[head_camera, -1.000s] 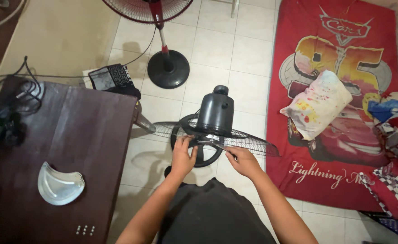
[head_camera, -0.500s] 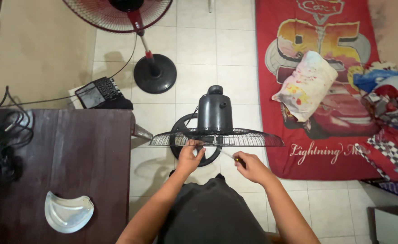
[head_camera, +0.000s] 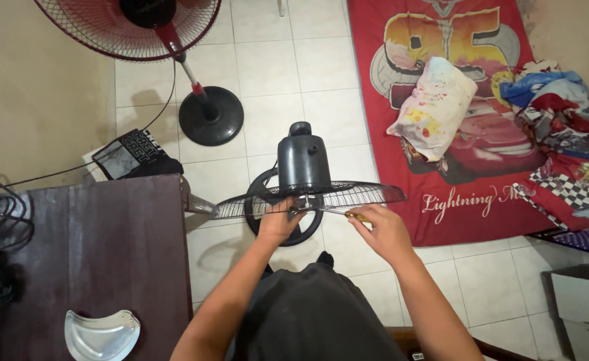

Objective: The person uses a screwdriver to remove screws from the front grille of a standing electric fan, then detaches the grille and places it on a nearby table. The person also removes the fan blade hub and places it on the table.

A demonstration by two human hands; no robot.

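Left hand (head_camera: pixel 277 224) is closed on the wire guard (head_camera: pixel 308 199) of the dark fan (head_camera: pixel 302 164), at centre. Right hand (head_camera: pixel 381 230) grips a screwdriver (head_camera: pixel 338 213), tip at the hub. Fan stands on white tile floor (head_camera: pixel 267 67); wooden table (head_camera: pixel 87 254) near left, red mat (head_camera: pixel 455 194) right.

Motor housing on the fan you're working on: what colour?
Dark grey to black, on the motor housing above the wire grille; the head view shows it best.

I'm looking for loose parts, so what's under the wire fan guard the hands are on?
Under the wire fan guard sits the fan's round black base on white floor tiles. The left hand and right hand cover part of it, so small parts there can't be seen.
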